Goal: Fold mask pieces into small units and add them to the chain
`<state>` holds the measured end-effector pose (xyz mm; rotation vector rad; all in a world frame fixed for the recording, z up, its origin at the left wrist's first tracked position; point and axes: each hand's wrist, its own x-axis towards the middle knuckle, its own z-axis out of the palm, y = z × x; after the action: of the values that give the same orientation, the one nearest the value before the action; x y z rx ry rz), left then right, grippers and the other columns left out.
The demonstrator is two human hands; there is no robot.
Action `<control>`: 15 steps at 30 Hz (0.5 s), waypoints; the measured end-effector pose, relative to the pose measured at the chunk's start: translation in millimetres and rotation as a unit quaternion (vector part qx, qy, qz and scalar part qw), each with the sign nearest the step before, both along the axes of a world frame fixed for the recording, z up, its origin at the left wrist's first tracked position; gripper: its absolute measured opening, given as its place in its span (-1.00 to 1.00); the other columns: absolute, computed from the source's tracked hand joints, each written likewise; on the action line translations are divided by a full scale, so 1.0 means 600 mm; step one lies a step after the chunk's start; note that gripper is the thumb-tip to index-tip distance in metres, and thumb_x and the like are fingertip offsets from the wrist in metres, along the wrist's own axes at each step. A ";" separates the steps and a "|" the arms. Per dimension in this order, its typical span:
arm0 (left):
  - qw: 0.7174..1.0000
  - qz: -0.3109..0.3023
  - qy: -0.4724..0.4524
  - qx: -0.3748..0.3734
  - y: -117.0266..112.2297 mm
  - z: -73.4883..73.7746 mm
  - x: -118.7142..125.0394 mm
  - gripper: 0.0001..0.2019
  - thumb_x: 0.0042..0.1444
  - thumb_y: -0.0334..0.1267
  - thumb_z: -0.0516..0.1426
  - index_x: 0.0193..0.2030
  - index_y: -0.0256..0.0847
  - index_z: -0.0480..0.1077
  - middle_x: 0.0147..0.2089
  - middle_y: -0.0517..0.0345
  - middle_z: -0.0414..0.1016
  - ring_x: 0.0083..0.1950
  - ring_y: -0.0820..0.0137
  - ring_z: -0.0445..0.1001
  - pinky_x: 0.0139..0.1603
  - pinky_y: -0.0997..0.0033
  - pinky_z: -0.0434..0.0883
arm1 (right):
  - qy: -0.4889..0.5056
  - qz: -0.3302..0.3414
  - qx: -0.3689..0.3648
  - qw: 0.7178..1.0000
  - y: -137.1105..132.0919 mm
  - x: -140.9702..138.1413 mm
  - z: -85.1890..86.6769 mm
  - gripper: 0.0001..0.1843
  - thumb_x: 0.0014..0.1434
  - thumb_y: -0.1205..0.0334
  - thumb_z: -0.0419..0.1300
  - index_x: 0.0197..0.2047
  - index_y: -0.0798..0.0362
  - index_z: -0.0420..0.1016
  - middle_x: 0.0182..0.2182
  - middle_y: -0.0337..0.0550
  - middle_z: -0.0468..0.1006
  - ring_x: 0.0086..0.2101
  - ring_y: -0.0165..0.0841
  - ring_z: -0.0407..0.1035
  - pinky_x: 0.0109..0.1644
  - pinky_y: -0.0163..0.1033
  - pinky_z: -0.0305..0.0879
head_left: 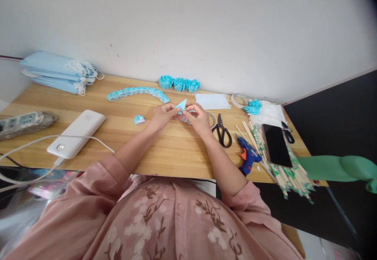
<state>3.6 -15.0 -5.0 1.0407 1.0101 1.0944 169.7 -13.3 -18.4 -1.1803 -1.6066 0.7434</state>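
Note:
Between my hands is a small folded piece of blue mask fabric, pointed at the top. My left hand pinches it from the left, and my right hand grips it from the right with closed fingers. Left of my hands lies a small folded blue piece. Behind them a curved strip of overlapping blue folded pieces rests on the table, with a row of three blue fabric flowers near the wall. Under my right hand a roll of tape is partly hidden.
Black-handled scissors, a blue glue gun, wrapped chopsticks and a phone lie on the right. A flat mask is behind. At left are stacked masks, a power bank with a cable and a power strip.

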 end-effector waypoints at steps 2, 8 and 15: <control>1.000 0.001 0.007 0.004 0.000 0.001 0.000 -0.68 -0.06 -0.03 0.33 -0.38 -0.28 0.46 -0.40 0.13 0.56 -0.33 0.42 0.53 -0.19 0.39 0.42 | 0.013 -0.008 -0.029 0.999 0.002 0.000 -0.002 -0.69 0.03 0.04 0.32 -0.17 -0.03 0.49 -0.14 -0.15 0.58 -0.11 -0.29 0.46 -0.10 -0.19 0.45; 1.000 -0.007 0.016 0.010 0.002 -0.001 0.000 -0.65 -0.12 0.00 0.36 -0.41 -0.26 0.46 -0.42 0.13 0.56 -0.34 0.41 0.52 -0.23 0.41 0.40 | 0.050 0.021 -0.087 0.995 0.006 0.005 -0.004 -0.58 0.00 0.05 0.33 -0.05 -0.04 0.51 -0.26 -0.22 0.59 -0.23 -0.34 0.46 -0.16 -0.24 0.41; 0.999 -0.008 0.028 0.017 0.002 0.000 0.000 -0.63 -0.15 0.02 0.36 -0.42 -0.26 0.46 -0.44 0.13 0.56 -0.37 0.41 0.51 -0.27 0.43 0.38 | 0.111 0.070 -0.126 0.983 -0.002 0.003 0.006 -0.72 0.00 0.00 0.34 -0.27 -0.02 0.52 -0.45 -0.33 0.50 -0.45 -0.46 0.35 -0.35 -0.32 0.30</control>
<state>3.6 -13.8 -5.2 1.1109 1.0301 1.0783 171.5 -14.2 -15.0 -1.1234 -1.4483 1.1558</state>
